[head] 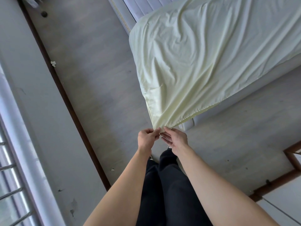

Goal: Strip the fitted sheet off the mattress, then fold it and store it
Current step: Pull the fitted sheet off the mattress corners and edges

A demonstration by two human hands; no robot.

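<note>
Fitted sheet [203,51] covers the mattress [260,75] upper right, near corner pulled free. Left hand [146,138] pinches that corner; right hand [175,139] holds it, fingers loosely extended. Stripping step; next probably peel remaining corners.

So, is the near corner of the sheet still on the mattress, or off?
Off. The fitted sheet corner is pulled clear of the mattress corner, pinched by the left hand, the right hand beside it.

Soft daylight, sharp focus, wide-angle edge distortion.
</note>
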